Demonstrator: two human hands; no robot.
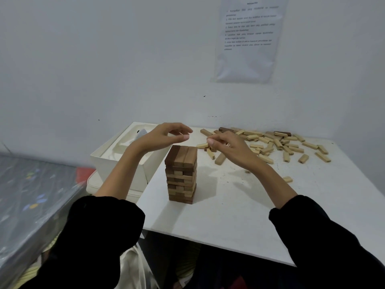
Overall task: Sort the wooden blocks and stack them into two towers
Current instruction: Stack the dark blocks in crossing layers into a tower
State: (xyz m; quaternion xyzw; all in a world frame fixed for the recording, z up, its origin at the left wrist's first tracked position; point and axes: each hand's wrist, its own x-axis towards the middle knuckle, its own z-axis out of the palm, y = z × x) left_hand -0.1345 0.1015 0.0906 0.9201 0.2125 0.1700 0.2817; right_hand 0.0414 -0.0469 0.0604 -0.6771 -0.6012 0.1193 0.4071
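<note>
Standing near the front of the bench (pixel 239 215) is one tower (pixel 181 174), several layers high, its top layer three brown blocks laid side by side, with dark and pale pieces mixed in the layers below. By my reckoning that is the first tower partly built. No second one is begun.

The left hand (pixel 164 136) hovers just above and behind the tower top, fingers loosely curved and apart, holding nothing. The right hand (pixel 229 146) hangs just right of the top with its fingertips drawn together; whether it pinches anything I cannot tell.

Left of the tower an open white box (pixel 116 159) holds a pale object I cannot identify, and no blocks that I can see.

Farther back, the loose blocks (pixel 277 142) lie scattered toward the wall, mostly pale, with a few dark blocks (pixel 225 129) among them.
</note>
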